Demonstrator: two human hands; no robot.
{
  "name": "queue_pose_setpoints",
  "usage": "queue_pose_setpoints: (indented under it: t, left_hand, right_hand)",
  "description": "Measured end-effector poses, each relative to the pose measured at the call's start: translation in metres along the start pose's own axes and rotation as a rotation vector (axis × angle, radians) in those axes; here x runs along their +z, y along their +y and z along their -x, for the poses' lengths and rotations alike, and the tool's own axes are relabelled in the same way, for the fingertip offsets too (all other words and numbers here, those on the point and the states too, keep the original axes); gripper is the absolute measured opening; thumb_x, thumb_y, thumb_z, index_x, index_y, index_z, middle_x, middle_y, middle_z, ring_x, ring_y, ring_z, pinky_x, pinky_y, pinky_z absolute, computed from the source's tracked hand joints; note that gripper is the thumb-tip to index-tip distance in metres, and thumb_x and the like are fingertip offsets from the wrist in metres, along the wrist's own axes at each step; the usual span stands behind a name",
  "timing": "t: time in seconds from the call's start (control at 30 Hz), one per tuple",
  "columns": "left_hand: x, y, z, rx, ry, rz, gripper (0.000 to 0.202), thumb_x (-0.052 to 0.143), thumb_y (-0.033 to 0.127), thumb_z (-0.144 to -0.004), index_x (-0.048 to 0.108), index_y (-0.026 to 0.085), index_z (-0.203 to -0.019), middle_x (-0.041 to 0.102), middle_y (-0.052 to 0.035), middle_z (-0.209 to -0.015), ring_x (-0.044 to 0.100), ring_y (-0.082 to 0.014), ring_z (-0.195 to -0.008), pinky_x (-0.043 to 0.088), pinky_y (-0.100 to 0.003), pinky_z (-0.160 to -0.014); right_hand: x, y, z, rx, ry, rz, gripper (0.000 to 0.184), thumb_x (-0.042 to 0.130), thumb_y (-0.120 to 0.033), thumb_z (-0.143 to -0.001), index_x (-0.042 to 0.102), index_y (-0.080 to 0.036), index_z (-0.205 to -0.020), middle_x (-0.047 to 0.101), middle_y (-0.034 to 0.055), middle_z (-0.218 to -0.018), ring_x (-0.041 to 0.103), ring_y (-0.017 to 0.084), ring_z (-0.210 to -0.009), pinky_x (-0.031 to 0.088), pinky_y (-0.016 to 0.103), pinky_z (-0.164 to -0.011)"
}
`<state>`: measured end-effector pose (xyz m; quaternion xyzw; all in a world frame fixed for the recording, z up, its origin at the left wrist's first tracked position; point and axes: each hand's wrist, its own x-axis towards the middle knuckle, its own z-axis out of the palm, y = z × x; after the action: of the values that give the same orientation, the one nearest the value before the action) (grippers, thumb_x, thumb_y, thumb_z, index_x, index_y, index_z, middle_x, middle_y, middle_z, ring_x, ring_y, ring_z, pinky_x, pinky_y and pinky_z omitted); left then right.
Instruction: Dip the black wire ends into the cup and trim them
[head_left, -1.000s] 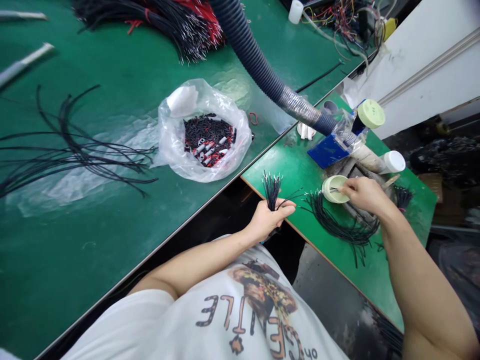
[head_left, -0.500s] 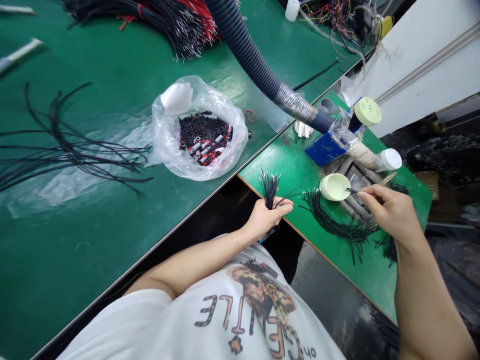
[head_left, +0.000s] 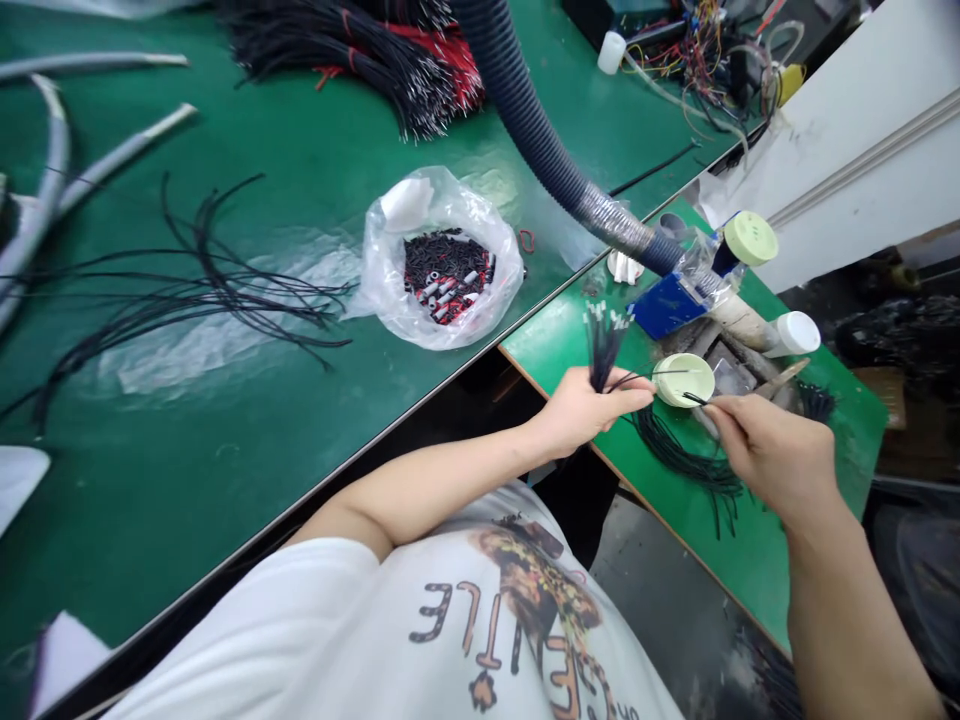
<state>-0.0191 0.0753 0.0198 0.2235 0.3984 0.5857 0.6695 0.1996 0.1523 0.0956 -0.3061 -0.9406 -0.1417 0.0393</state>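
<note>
My left hand (head_left: 589,410) is closed around a bundle of thin black wires (head_left: 602,345), their pale ends fanned upward. From its fingertips a loose wire reaches across the opening of a pale green cup (head_left: 684,380). Just right of that cup, my right hand (head_left: 776,450) pinches a thin black wire-like piece (head_left: 696,399), whose tip is over the cup's near rim. Its exact kind is too small to tell. More black wires (head_left: 679,450) lie curved on the small green table, below the cup and between the two hands.
A ribbed hose (head_left: 525,110) arches down to a blue box (head_left: 667,300) behind the cup. On the larger table, a clear plastic bag (head_left: 382,300) holds small black, red and grey pieces. Loose black wires (head_left: 202,300), grey tubes (head_left: 127,155) and wire bundles (head_left: 405,80) lie beyond.
My left hand has moved right with its wire bundle, close to the cup. The right hand stays beside the cup, slightly lower. The view has shifted, showing more of the left table.
</note>
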Motion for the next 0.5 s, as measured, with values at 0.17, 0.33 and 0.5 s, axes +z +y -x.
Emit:
queue_pose_setpoints:
  t: [0.17, 0.33, 0.5]
  left_hand:
    - [0.021, 0.015, -0.012, 0.034, -0.113, -0.201, 0.023, 0.074, 0.022, -0.071, 0.075, 0.010, -0.091, 0.047, 0.0058, -0.051, 0.038, -0.0055, -0.046, 0.031, -0.022, -0.049]
    - [0.026, 0.013, -0.015, 0.150, -0.216, -0.244, 0.010, 0.072, 0.018, -0.070, 0.074, 0.011, -0.076, 0.063, -0.0003, -0.065, 0.054, -0.0113, -0.063, 0.043, -0.025, -0.064]
    - [0.023, 0.006, -0.016, 0.203, -0.260, -0.288, 0.009, 0.071, 0.020, -0.071, 0.073, 0.011, -0.073, 0.069, -0.0034, -0.075, 0.059, -0.0143, -0.072, 0.046, -0.026, -0.070]
  right_hand:
    - [-0.025, -0.020, -0.006, -0.153, 0.022, 0.109, 0.019, 0.056, -0.029, -0.093, 0.069, -0.020, -0.081, 0.070, 0.0024, -0.071, 0.058, 0.013, -0.057, 0.030, 0.028, -0.055]
    - [-0.037, -0.032, -0.011, -0.209, 0.035, 0.156, 0.024, 0.055, -0.028, -0.093, 0.066, -0.021, -0.073, 0.062, 0.0016, -0.060, 0.052, 0.012, -0.053, 0.028, 0.029, -0.054]
    - [-0.042, -0.036, -0.009, -0.204, 0.020, 0.167, 0.024, 0.055, -0.029, -0.092, 0.064, -0.021, -0.071, 0.059, 0.0004, -0.058, 0.050, 0.012, -0.053, 0.028, 0.029, -0.054]
